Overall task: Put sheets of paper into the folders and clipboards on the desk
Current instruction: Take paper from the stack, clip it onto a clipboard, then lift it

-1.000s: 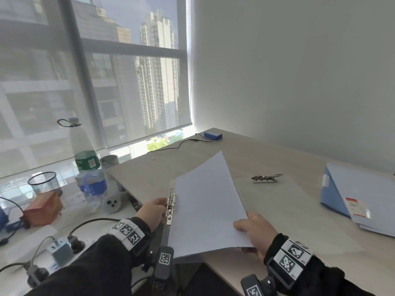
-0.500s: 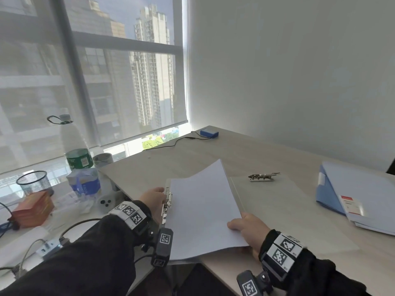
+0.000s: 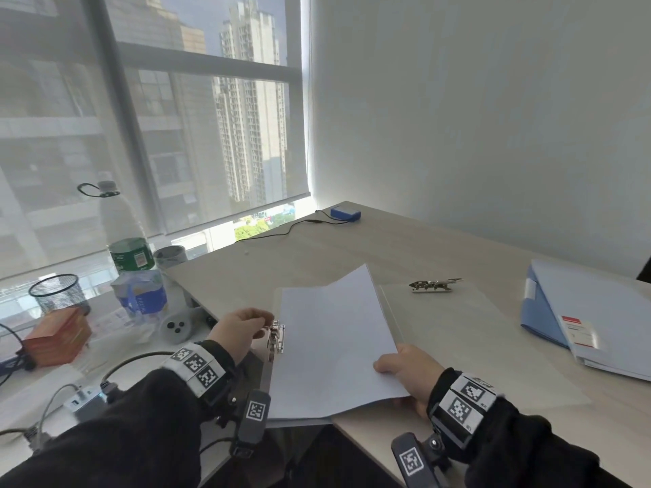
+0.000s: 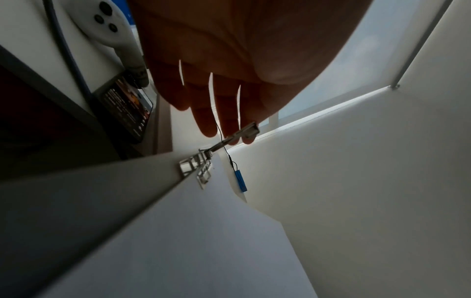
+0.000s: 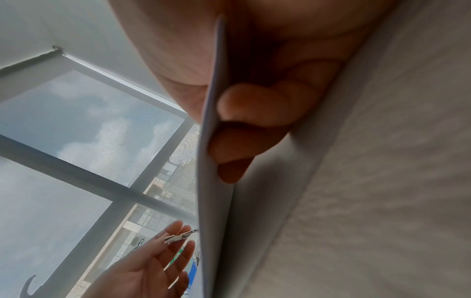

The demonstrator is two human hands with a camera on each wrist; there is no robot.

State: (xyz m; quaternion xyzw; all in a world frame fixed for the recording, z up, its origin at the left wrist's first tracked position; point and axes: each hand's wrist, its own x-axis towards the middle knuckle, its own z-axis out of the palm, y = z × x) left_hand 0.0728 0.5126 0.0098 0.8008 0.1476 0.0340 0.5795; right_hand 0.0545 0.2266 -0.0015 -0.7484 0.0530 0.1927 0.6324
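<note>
A white sheet of paper (image 3: 334,339) lies over a grey clipboard (image 3: 267,380) at the desk's near edge. My right hand (image 3: 408,373) pinches the sheet's right edge, thumb on top and fingers underneath (image 5: 251,106). My left hand (image 3: 243,329) reaches the board's metal clip (image 3: 276,338) at the sheet's left edge. Its nearly straight fingertips (image 4: 229,131) touch the raised clip lever (image 4: 243,132). A second, translucent clipboard (image 3: 458,339) with its own clip (image 3: 435,285) lies just to the right. A blue folder (image 3: 599,311) sits at the far right.
On a lower surface to the left stand a water bottle (image 3: 123,241), a mesh pen cup (image 3: 58,294), a red box (image 3: 58,338) and cables with a power adapter (image 3: 82,403). A small blue device (image 3: 345,213) with a cord sits at the desk's far corner.
The sheet has come down flatter onto the clipboard. My left fingers have shifted onto the clip lever, which now stands raised. The right hand still holds the sheet's edge.
</note>
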